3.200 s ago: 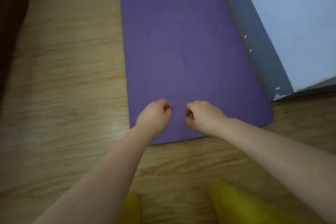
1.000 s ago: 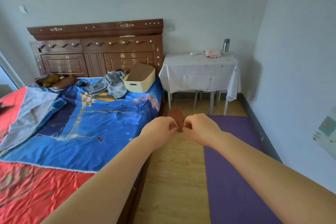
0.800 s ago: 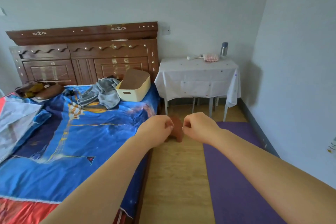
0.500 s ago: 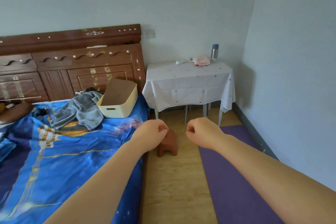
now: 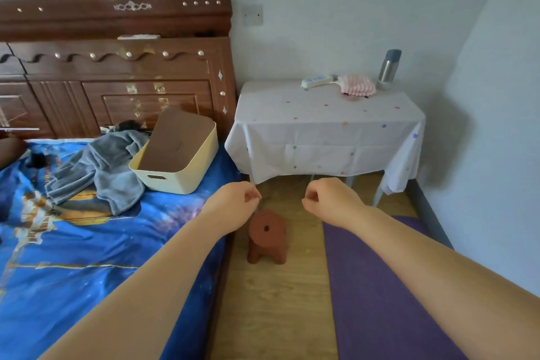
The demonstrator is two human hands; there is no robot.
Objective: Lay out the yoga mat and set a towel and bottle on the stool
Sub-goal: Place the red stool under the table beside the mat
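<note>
Yoga mat [image 5: 380, 286]: one, purple, flat on the wood floor [image 5: 274, 301] along the right wall, near end cut off by the frame. Stool [image 5: 267, 238]: one, small, reddish-brown, hole in seat, standing between bed [image 5: 87, 242] and mat. Towel [image 5: 357, 88]: one, pink striped, on the tabletop [image 5: 321, 114]. Bottle [image 5: 388, 67]: one, steel with grey cap, upright just beside the towel. Left hand [image 5: 235, 203], right hand [image 5: 328, 199]: grip curled closed, holding nothing visible; fingertips hidden.
</note>
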